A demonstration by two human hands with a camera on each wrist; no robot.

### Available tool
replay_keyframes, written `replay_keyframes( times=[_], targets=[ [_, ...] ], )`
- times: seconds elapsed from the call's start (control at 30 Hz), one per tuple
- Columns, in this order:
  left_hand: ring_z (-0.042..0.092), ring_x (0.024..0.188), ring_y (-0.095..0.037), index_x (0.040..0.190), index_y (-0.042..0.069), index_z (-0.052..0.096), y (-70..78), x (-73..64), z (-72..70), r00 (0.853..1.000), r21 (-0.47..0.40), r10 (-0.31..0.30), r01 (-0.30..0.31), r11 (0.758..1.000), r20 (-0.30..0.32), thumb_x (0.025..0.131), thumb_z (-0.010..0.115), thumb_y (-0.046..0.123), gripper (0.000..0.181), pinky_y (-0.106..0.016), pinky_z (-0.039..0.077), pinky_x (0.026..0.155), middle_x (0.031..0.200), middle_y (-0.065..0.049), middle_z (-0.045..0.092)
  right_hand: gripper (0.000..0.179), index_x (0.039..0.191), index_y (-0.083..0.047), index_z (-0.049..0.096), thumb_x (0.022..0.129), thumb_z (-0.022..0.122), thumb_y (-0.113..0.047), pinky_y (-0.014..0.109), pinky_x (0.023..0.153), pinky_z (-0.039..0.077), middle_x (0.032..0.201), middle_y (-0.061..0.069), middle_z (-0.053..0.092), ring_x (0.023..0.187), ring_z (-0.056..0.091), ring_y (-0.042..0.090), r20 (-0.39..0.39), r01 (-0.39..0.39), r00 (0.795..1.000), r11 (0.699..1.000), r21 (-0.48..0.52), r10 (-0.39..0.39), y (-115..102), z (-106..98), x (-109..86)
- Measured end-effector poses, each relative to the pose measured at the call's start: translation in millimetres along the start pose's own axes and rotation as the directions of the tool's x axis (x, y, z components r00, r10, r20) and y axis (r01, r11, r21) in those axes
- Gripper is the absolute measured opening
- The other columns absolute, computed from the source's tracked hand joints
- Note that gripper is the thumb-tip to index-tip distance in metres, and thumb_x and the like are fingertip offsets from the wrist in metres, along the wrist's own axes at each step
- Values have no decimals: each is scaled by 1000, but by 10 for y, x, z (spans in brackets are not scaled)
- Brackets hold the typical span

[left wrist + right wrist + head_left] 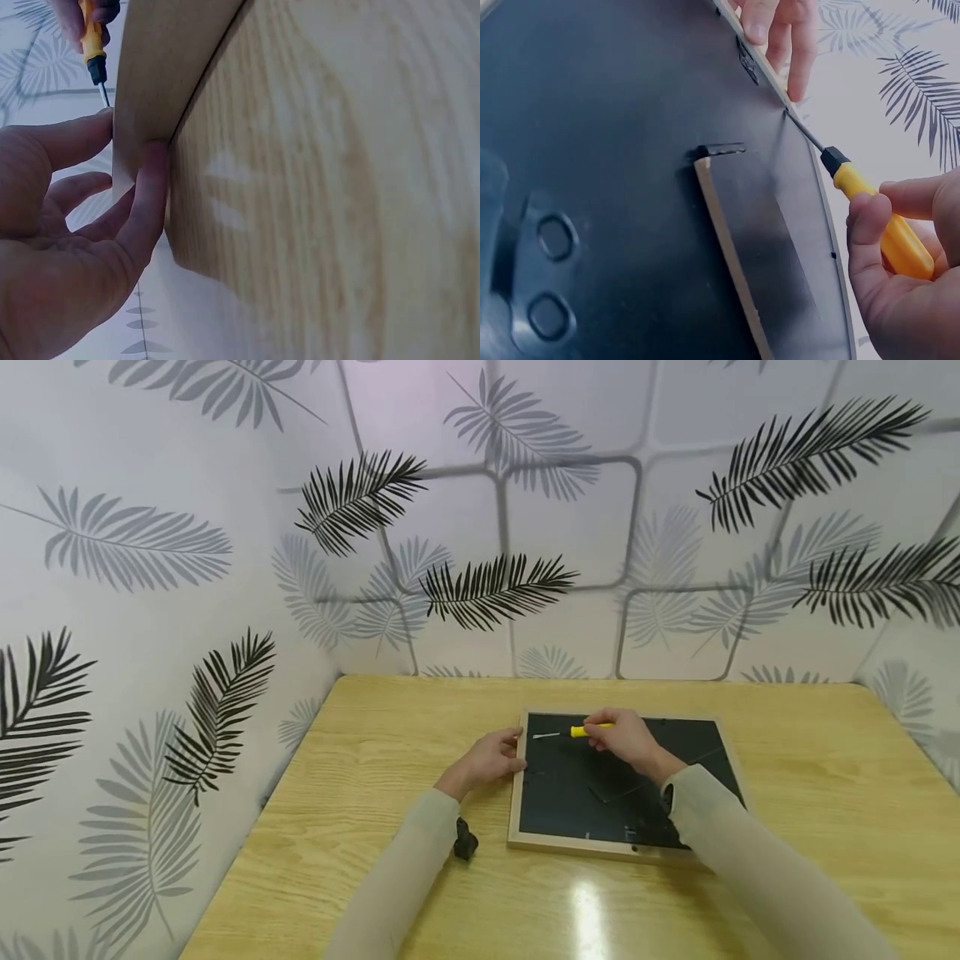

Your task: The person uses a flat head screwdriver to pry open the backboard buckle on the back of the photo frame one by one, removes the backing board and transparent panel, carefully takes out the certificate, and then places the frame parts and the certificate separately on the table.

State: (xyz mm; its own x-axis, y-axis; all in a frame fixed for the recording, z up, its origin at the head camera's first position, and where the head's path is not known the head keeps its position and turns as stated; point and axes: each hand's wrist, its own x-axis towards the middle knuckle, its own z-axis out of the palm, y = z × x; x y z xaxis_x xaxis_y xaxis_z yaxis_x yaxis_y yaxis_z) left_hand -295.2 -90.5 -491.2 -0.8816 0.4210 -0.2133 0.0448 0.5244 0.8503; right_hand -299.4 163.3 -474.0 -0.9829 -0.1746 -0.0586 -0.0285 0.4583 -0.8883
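A picture frame (585, 842) with a pale wooden rim lies face down, showing its black backing board (615, 112). My right hand (628, 739) holds a yellow-handled screwdriver (859, 180) between thumb and fingers. Its thin metal shaft slants over the board, with the tip right at the inner edge of the left rim. At that same rim, my left hand (82, 202) grips the edge, fingertips against the outer side and the top. A flap-like stand (727, 255) with a brown edge rises from the board; in the head view my right forearm covers the lower right corner.
The frame rests on a wood-grain table (360, 777). A small black device (465, 842) sits beside my left sleeve. Behind the table's far edge and at its left hang white coverings (570, 527) printed with feathery leaves.
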Motion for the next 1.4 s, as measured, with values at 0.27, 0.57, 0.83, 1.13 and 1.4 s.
replay_keyframes(
  times=[0.27, 0.57, 0.83, 1.13, 1.4],
  targets=[
    [60, 104, -25, 150, 9, 28, 27, 5, -41, 999, -56, -21, 24, 998, 47, 94, 57, 7, 63, -37, 52, 78, 132, -18, 48, 26, 113, 8, 62, 95, 56, -11, 32, 71, 53, 91, 16, 65, 72, 60, 17, -9, -17, 1000, 1000, -1, 17, -14, 32, 33],
    [62, 96, -23, 149, 7, 28, -19, 26, -15, 1000, -72, -8, 10, 997, 28, 92, 61, 5, 67, -35, 54, 75, 132, -16, 47, 27, 113, 9, 61, 96, 56, -10, 30, 70, 53, 91, 16, 64, 71, 59, 17, -19, -24, 1000, 1000, -17, 24, 17, 36, 45],
    [62, 99, -26, 150, 6, 27, -37, 31, 2, 999, -118, 0, 5, 993, 43, 92, 60, 2, 67, -38, 54, 75, 133, -17, 47, 27, 113, 9, 62, 96, 55, -11, 29, 69, 52, 88, 14, 64, 70, 58, 17, -25, -45, 999, 999, -26, 45, 34, 47, 51],
    [57, 112, -27, 151, 9, 24, -39, 7, -26, 998, -45, -8, 11, 999, 57, 93, 60, 5, 68, -34, 53, 78, 150, -13, 32, 27, 112, 10, 62, 96, 56, -10, 30, 68, 52, 85, 13, 64, 68, 58, 17, -11, -55, 998, 997, -46, 55, 21, 72, 85],
    [58, 112, -27, 151, 10, 23, -49, 30, -33, 997, -36, -1, 4, 999, 71, 94, 59, 8, 68, -35, 53, 79, 144, -15, 40, 28, 114, 9, 62, 97, 54, -13, 28, 65, 49, 84, 12, 64, 68, 57, 16, 2, -61, 998, 995, -73, 61, -12, 71, 119]
  ],
)
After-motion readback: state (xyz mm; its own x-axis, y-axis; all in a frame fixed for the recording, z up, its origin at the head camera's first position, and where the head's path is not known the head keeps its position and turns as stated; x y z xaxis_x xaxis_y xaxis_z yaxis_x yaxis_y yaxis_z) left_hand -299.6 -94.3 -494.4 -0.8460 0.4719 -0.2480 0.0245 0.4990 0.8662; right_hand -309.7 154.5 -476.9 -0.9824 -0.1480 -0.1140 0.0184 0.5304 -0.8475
